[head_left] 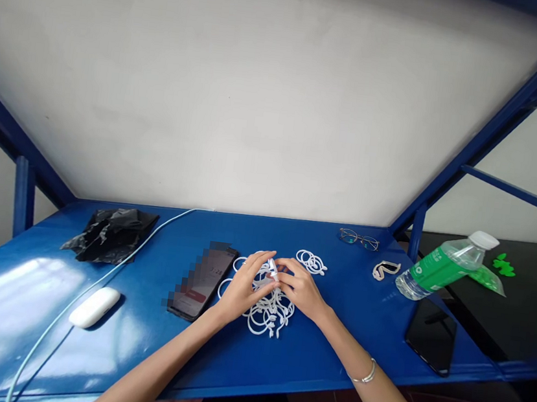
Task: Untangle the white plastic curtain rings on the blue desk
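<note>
My left hand (244,289) and my right hand (304,289) meet over the middle of the blue table. Between their fingertips is a small white plastic piece (274,268), pinched from both sides; its exact kind is too small to make out. Under and around the hands lies a pile of thin white loops (264,314) with small knobbed ends, partly hidden by my fingers. A smaller group of similar white loops (310,262) rests just beyond my right hand. A bracelet circles my right wrist.
Left of the hands lie a phone (202,284), a white oval case (95,307), a cable (107,272) and a black plastic bag (112,234). On the right are glasses (359,239), a hair clip (385,269), a tilted-looking water bottle (446,265) and a dark phone (430,336).
</note>
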`<act>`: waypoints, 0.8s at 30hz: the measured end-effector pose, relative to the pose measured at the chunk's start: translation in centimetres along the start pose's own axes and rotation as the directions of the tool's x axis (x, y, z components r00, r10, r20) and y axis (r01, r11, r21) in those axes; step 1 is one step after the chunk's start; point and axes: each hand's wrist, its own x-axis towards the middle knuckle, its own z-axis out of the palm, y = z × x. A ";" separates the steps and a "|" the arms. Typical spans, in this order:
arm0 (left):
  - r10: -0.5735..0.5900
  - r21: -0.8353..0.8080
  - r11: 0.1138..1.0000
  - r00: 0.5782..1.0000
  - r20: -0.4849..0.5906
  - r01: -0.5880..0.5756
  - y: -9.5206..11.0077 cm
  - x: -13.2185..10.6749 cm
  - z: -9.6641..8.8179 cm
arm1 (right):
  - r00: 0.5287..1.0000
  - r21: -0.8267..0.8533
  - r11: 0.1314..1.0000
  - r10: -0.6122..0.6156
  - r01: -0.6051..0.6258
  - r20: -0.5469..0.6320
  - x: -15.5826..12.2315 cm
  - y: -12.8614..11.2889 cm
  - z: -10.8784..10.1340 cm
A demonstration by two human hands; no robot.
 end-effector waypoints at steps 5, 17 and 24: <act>-0.029 -0.033 0.999 0.999 0.015 0.029 -0.2 -0.1 0.2 | 1.000 0.077 0.997 0.022 -0.022 0.007 0.0 -0.6 -0.1; 0.011 0.106 0.994 0.999 0.036 -0.014 -0.6 -0.1 0.4 | 0.983 0.202 0.975 0.125 -0.096 -0.137 0.1 -0.8 -0.6; 0.042 0.132 0.990 0.998 0.048 -0.048 -0.3 0.0 0.1 | 0.952 0.284 0.937 0.256 -0.201 -0.171 0.1 -1.1 -0.6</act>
